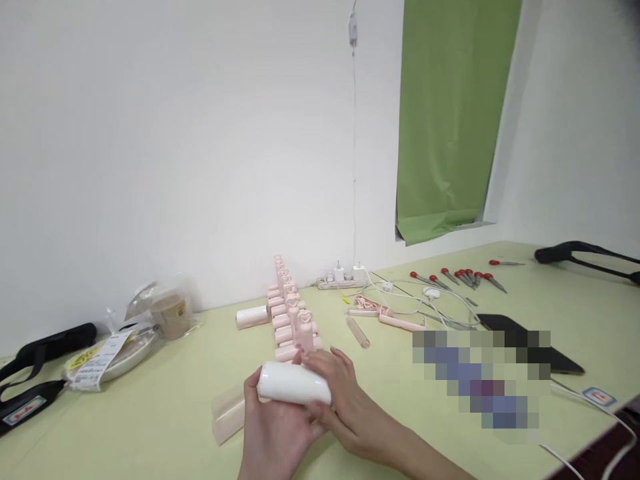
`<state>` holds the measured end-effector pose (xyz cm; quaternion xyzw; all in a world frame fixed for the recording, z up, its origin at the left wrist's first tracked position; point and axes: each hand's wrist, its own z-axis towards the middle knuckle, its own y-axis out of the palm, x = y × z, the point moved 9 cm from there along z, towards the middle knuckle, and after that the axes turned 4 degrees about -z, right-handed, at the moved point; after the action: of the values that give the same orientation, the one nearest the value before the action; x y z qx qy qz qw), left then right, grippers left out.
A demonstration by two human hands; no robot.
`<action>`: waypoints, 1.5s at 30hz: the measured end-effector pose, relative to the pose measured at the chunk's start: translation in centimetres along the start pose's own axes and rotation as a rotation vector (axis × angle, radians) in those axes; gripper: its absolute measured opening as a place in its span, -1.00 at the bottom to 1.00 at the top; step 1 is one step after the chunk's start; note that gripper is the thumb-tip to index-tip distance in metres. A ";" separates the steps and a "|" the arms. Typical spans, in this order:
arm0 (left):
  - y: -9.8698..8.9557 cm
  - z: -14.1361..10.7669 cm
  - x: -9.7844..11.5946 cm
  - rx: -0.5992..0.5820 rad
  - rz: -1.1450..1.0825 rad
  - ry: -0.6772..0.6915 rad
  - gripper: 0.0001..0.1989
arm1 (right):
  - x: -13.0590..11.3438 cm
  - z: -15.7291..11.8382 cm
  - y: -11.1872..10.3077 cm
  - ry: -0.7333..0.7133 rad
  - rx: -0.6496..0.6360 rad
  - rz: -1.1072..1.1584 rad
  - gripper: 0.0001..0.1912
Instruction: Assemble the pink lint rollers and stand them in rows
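Observation:
A glossy white cylinder (294, 383) lies across my hands, above the pale green table. My left hand (277, 427) is wrapped round its left part from below, thumb at the left end. At the right end, my right hand (343, 403) grips it with thumb and fingers. Just beyond my fingers, a row of pink cylindrical pieces with heart-shaped loops (286, 320) runs back toward the wall. A translucent beige tube (228, 413) lies beside my left hand, partly hidden by it. Another white roll (252, 317) rests left of the row.
Pink parts (370, 307), a clear tube (358, 332), a power strip (343, 283) and cables lie behind. Several red-ended tools (467, 277) and a black tablet (530, 343) are to the right. A wrapped bowl (130, 350) and bagged cup (171, 315) stand at left.

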<state>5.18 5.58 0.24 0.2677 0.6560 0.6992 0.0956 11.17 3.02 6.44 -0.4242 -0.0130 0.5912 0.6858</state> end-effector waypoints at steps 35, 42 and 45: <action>-1.2 -1.0 -1.3 0.043 0.047 -0.021 -0.56 | 1.6 0.7 -0.4 0.283 0.011 0.241 -0.72; -0.6 -1.3 -2.8 -0.022 0.091 -0.150 -0.48 | 0.9 1.6 0.9 0.274 -0.060 0.155 -0.75; -0.5 -1.5 -3.0 -0.016 0.132 -0.206 -0.41 | 1.0 1.6 1.2 0.314 -0.075 0.192 -0.73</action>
<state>6.82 2.85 -0.97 0.3799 0.6179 0.6782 0.1182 9.68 4.68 6.20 -0.5358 0.1130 0.5795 0.6036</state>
